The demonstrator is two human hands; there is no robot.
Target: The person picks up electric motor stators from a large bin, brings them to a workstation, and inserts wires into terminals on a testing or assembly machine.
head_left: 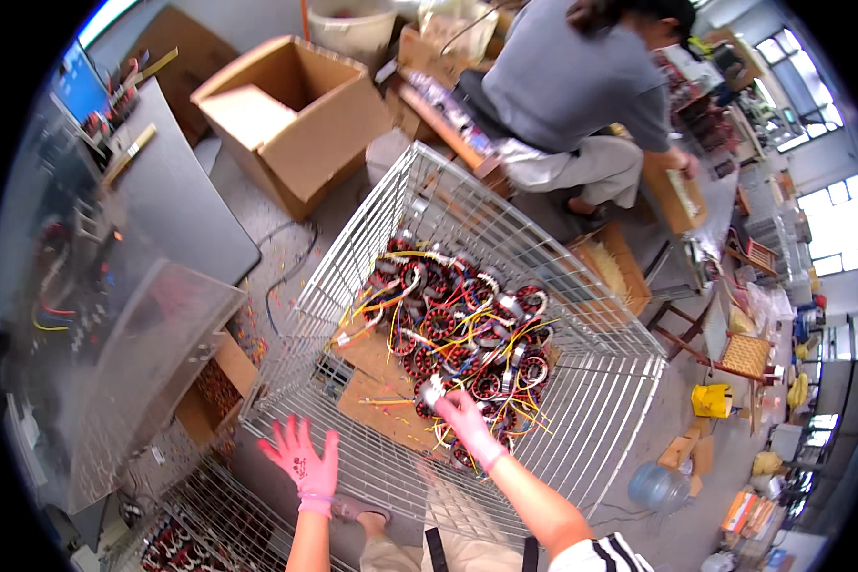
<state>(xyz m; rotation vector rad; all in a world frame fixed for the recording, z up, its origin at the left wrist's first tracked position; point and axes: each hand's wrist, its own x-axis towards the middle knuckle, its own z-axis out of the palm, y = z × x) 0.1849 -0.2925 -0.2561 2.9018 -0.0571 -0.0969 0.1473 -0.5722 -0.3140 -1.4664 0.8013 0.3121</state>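
Closest below us and biggest of all stands a wire-mesh basket [582,419], its bent sides flaring up around its load. To our left a grey tabletop [176,181] curves toward the basket, and beyond the far rim we see a co-worker [582,76] in a grey shirt and pale trousers, leaning over to the right. Between those two, an open cardboard box [324,143] sits on the floor with its flaps apart. At the lower left we make out part of a second wire basket [224,515], which also carries ring-shaped wound parts. Off to the right, a chair with a woven seat [745,355] stands near a clear blue water jug [658,486] and a yellow bag [711,400].

Inside our basket lies a heap of motor stators [439,324], ring-shaped with dark red windings and tangled yellow, red and white leads, partly over a flat brown cardboard sheet [367,396]. Our left hand [300,462], in a pink glove, hovers at the near-left side with its fingers spread wide and holding nothing. Our right hand [467,426], gloved alike, reaches over the heap's near edge, its fingers closed on one grey-rimmed stator [429,393].
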